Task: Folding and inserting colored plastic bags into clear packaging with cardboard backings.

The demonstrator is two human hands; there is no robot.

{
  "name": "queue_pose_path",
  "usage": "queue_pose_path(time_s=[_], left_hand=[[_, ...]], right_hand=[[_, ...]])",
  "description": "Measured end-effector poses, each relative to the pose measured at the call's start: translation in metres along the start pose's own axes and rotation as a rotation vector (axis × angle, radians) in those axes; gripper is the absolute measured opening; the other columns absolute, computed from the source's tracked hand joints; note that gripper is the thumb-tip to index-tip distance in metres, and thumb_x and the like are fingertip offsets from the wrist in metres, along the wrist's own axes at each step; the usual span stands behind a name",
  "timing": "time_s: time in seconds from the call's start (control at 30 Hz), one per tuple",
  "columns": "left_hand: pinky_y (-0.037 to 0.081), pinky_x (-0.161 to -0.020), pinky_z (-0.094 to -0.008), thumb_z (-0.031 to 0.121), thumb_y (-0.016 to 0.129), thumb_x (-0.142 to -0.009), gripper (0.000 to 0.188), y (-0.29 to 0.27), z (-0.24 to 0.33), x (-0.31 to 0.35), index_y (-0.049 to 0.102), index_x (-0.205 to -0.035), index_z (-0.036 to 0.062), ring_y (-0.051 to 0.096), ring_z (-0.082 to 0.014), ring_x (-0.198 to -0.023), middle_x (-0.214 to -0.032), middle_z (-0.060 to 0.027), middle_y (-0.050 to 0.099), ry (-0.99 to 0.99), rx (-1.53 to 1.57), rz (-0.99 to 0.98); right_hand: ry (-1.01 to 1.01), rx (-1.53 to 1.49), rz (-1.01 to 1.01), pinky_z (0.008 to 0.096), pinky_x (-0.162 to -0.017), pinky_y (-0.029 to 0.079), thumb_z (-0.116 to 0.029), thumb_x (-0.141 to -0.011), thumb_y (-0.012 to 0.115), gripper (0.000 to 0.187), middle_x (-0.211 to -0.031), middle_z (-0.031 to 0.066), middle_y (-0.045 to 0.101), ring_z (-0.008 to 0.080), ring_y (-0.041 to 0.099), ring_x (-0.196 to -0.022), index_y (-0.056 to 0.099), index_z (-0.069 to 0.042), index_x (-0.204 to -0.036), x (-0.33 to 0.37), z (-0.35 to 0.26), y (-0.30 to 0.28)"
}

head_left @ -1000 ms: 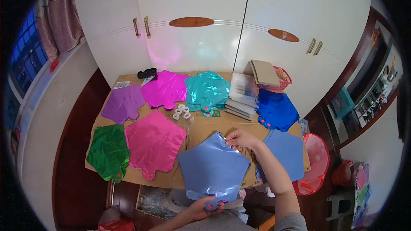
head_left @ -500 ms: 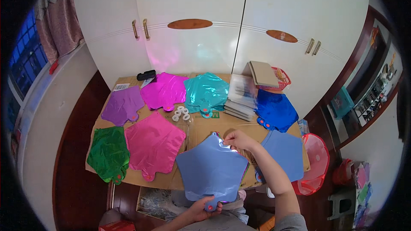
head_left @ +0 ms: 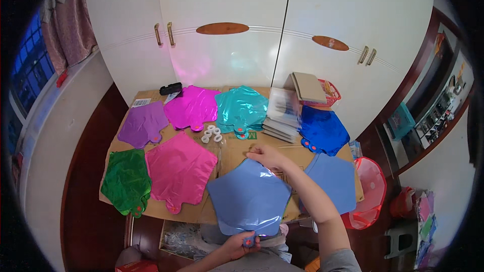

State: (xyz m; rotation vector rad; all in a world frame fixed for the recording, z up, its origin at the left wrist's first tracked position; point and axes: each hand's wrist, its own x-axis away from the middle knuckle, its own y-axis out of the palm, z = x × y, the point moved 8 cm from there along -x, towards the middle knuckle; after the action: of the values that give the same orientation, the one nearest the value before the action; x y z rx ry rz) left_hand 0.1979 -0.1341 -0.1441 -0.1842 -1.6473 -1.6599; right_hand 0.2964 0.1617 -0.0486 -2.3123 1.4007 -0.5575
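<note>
A flat periwinkle-blue foil balloon point(head_left: 249, 196), star-like with a rounded tab at its lower end, is held up at the near edge of the cardboard-covered table point(head_left: 237, 153). Edges of other colours peek out behind it, so it seems to lie on more foil sheets. My left hand point(head_left: 238, 247) is closed round the tab, which bears a red dot. At the top corner, my right hand point(head_left: 265, 156) pinches the foil between thumb and fingers. Close by lie a pink foil balloon point(head_left: 181, 174) on the left and another periwinkle balloon point(head_left: 331, 184) under my right forearm.
Green point(head_left: 126, 181), purple point(head_left: 143, 123), magenta point(head_left: 191, 107), teal point(head_left: 243, 108) and dark blue point(head_left: 325, 128) balloons lie around the table. White tape rolls point(head_left: 212, 133) sit mid-table. Clear plastic bags point(head_left: 282, 113) stand before a red basket point(head_left: 330, 92). A red bin point(head_left: 370, 191) stands right.
My right hand has slid up and left from the balloon's upper right edge to its top corner. The balloon's glare has shifted toward its lower end. My left hand keeps the tab.
</note>
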Motion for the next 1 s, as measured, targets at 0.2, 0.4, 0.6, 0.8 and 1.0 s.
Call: queue_pose_path(time_s=[0.2,0.4,0.6,0.8,1.0], left_hand=[[0.050,-0.086,-0.0419,0.026,0.044,-0.095,0.031,-0.009,-0.003,-0.009,0.052,-0.106,-0.0018,0.062,-0.0261,-0.092,-0.095,-0.0133,0.061,0.013,-0.051,-0.126],[0.049,-0.087,-0.0433,0.035,0.039,-0.095,0.046,0.015,0.003,0.009,0.047,-0.119,-0.0035,0.061,-0.0294,-0.096,-0.101,-0.0164,0.061,-0.043,0.005,0.022],[0.052,-0.076,-0.0401,0.035,0.041,-0.096,0.040,0.004,0.001,-0.004,0.045,-0.115,-0.0003,0.060,-0.0264,-0.084,-0.092,-0.0145,0.059,-0.015,0.076,-0.035],[0.049,-0.066,-0.0355,0.029,0.046,-0.095,0.030,0.011,0.001,-0.002,0.042,-0.111,0.0046,0.055,-0.0215,-0.072,-0.085,-0.0124,0.055,-0.002,0.124,-0.061],[0.045,-0.065,-0.0358,0.028,0.046,-0.095,0.027,0.031,0.002,0.005,0.041,-0.108,0.0041,0.050,-0.0213,-0.071,-0.086,-0.0135,0.053,-0.065,0.200,-0.085]], right_hand=[[0.063,0.419,-0.037,0.0423,-0.071,0.049,-0.041,-0.079,0.059,0.039,-0.087,0.0187,0.066,0.0336,0.063,-0.082,0.064,-0.003,-0.087,-0.014,-0.028,0.008],[0.123,0.464,0.001,0.0424,-0.076,0.050,-0.032,-0.076,0.059,0.033,-0.091,0.0217,0.065,0.0351,0.063,-0.088,0.065,-0.003,-0.089,-0.020,-0.015,0.004],[0.072,0.316,-0.026,0.0409,-0.069,0.050,-0.032,-0.076,0.061,0.031,-0.081,0.0196,0.065,0.0330,0.064,-0.078,0.065,-0.002,-0.078,-0.015,-0.017,0.000],[-0.003,0.286,-0.094,0.0392,-0.064,0.049,-0.030,-0.077,0.064,0.029,-0.073,0.0165,0.064,0.0292,0.063,-0.070,0.065,-0.002,-0.071,-0.011,-0.023,0.001],[-0.073,0.386,-0.028,0.0391,-0.067,0.050,-0.028,-0.075,0.067,0.023,-0.076,0.0148,0.066,0.0295,0.064,-0.073,0.068,-0.005,-0.077,-0.013,-0.016,-0.010]])
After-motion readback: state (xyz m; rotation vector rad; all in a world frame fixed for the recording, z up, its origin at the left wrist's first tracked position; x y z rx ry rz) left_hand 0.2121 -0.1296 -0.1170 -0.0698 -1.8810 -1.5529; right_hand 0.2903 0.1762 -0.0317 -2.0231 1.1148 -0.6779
